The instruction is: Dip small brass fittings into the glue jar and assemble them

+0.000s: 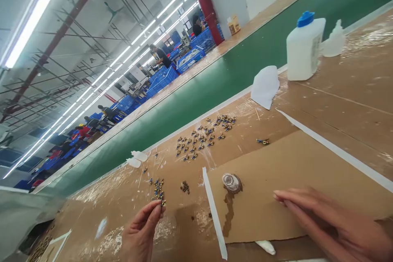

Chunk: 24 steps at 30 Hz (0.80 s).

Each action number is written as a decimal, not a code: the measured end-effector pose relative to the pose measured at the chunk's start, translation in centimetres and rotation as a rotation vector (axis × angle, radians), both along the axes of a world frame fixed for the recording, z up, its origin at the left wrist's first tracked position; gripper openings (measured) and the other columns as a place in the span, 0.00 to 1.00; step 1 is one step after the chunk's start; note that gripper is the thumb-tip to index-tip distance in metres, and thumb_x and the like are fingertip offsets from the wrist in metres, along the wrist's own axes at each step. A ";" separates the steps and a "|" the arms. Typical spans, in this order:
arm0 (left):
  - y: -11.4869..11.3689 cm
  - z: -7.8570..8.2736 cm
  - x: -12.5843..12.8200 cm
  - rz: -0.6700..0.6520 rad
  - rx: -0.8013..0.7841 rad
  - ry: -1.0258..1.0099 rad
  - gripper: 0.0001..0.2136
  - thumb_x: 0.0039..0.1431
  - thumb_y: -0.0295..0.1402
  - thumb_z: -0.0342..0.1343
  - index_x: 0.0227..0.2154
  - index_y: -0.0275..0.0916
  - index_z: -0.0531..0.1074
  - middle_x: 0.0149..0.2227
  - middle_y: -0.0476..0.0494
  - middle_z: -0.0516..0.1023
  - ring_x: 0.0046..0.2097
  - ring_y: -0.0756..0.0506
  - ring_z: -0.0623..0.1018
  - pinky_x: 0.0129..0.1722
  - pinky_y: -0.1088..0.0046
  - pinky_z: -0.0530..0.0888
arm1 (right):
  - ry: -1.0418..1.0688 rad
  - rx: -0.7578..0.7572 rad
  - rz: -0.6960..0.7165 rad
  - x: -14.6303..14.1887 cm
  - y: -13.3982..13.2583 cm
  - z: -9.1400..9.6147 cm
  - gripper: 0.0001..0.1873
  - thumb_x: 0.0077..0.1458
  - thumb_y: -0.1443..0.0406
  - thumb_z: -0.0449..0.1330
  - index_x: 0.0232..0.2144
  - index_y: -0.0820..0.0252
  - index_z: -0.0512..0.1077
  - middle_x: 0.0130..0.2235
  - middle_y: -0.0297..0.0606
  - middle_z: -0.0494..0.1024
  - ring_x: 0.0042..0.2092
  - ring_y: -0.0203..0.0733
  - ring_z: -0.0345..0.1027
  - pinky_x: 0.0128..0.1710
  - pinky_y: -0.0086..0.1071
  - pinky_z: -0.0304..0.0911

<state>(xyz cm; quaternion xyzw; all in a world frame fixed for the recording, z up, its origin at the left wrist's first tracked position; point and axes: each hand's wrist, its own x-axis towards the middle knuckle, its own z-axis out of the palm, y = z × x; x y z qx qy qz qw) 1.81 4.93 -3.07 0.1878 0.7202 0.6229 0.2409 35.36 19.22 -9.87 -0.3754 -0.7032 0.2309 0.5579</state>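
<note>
Left hand: the person's bare left hand (pixel 139 229) is at lower centre, thumb and forefinger in a narrow pinch with a small dark piece (pixel 161 204) seemingly between the tips; its exact shape is hidden
Right hand: the bare right hand (pixel 334 217) is over the flat brown cardboard sheet (pixel 258 217), thumb and fingers nearly together; whether they hold anything cannot be told
Place of the piece: just beside a tight cluster of small blue-and-yellow pieces (pixel 158 188), left of the cardboard
Handling: the piece looks light and stiff, perhaps with thin parts that could bend; a gentle fingertip hold on its thickest part seems best
Round pot: a small white-topped pot with brown sides (pixel 232 183) sits on the cardboard between the hands, beside a wet-looking brown streak (pixel 229 215) that may be slippery
Edges: a white tape strip (pixel 215 213) runs along the cardboard's left side; a long green belt (pixel 215 86) lies beyond the table
Room: plain cardboard stretches between pot and right hand; leftward, the cluster and a small dark-brown heap (pixel 185 187) narrow the way
</note>
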 end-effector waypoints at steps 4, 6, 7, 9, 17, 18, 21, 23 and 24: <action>1.3 0.0 0.8 -0.097 -0.092 -0.069 0.18 0.27 0.37 0.74 0.27 0.38 0.81 0.29 0.42 0.83 0.34 0.45 0.82 0.39 0.78 0.77 | -0.045 0.118 0.102 0.5 0.0 1.0 0.10 0.57 0.67 0.56 0.41 0.53 0.72 0.35 0.33 0.80 0.36 0.33 0.76 0.38 0.20 0.70; 2.2 0.1 1.5 -0.132 -0.151 -0.026 0.18 0.27 0.38 0.74 0.27 0.39 0.81 0.28 0.42 0.83 0.35 0.44 0.82 0.38 0.79 0.77 | -0.034 0.097 0.145 0.6 -0.1 1.2 0.12 0.57 0.70 0.55 0.43 0.55 0.70 0.36 0.34 0.78 0.38 0.33 0.75 0.39 0.21 0.70; 2.7 0.3 2.0 -0.153 -0.191 0.022 0.18 0.27 0.38 0.74 0.27 0.39 0.81 0.29 0.43 0.83 0.35 0.45 0.82 0.37 0.79 0.77 | -0.023 0.086 0.162 0.6 -0.2 1.2 0.13 0.57 0.72 0.55 0.44 0.56 0.70 0.37 0.35 0.78 0.38 0.32 0.74 0.40 0.22 0.69; 3.9 0.7 3.5 -0.217 -0.267 0.174 0.18 0.28 0.39 0.73 0.28 0.39 0.81 0.30 0.44 0.83 0.34 0.45 0.81 0.36 0.81 0.77 | 0.017 0.071 0.186 0.5 -0.3 1.1 0.14 0.57 0.73 0.54 0.45 0.57 0.69 0.37 0.35 0.77 0.39 0.33 0.73 0.42 0.24 0.68; 9.4 3.4 10.3 -0.681 -0.252 1.082 0.09 0.54 0.42 0.58 0.32 0.45 0.78 0.32 0.49 0.81 0.35 0.47 0.80 0.35 0.76 0.77 | 0.118 0.033 0.217 0.5 -0.4 1.1 0.15 0.57 0.76 0.53 0.45 0.59 0.68 0.36 0.37 0.76 0.38 0.33 0.69 0.41 0.27 0.66; 9.9 3.6 10.8 -0.701 -0.265 1.166 0.09 0.56 0.42 0.56 0.32 0.45 0.78 0.32 0.50 0.81 0.35 0.47 0.80 0.34 0.76 0.76 | 0.132 0.033 0.220 0.5 -0.4 1.1 0.16 0.58 0.76 0.53 0.46 0.59 0.68 0.36 0.37 0.76 0.37 0.34 0.69 0.40 0.28 0.66; 11.0 4.1 11.5 -0.765 -0.316 1.334 0.07 0.59 0.40 0.54 0.33 0.45 0.76 0.33 0.50 0.80 0.36 0.48 0.79 0.34 0.75 0.75 | 0.159 0.033 0.244 0.6 -0.4 1.2 0.17 0.58 0.76 0.53 0.47 0.59 0.68 0.35 0.37 0.75 0.36 0.35 0.68 0.38 0.30 0.66; 11.5 4.1 11.5 -0.826 -0.326 1.405 0.06 0.60 0.38 0.54 0.35 0.46 0.74 0.35 0.50 0.80 0.38 0.48 0.79 0.36 0.75 0.75 | 0.169 0.032 0.253 0.6 -0.3 1.2 0.17 0.57 0.77 0.53 0.47 0.59 0.68 0.35 0.37 0.75 0.36 0.36 0.67 0.38 0.30 0.66; 11.6 4.1 11.5 -0.859 -0.331 1.433 0.06 0.60 0.38 0.54 0.35 0.46 0.74 0.35 0.51 0.79 0.38 0.48 0.79 0.37 0.75 0.74 | 0.173 0.030 0.253 0.6 -0.3 1.3 0.17 0.57 0.77 0.53 0.47 0.60 0.68 0.35 0.38 0.75 0.36 0.36 0.67 0.38 0.31 0.66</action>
